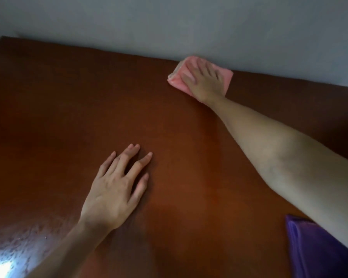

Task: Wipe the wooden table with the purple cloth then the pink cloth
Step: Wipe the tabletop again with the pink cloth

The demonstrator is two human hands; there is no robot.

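1. The wooden table (68,109) is a dark reddish-brown top whose far edge meets a pale wall (189,21)
2. A folded pink cloth (178,79) lies flat near the far edge, towards the right, under the right hand (206,82)
3. The left hand (117,189) rests palm down with fingers spread, near the middle
4. A purple cloth (317,249) lies at the near right corner
5. A bright glare (0,269) shows at the near left edge

My view is dim and soft throughout. A white glare sits on the table (48,97) at lower left of the frame. The wall (209,21) at top looks grey and noisy, and the table's edges bow with wide-angle distortion.
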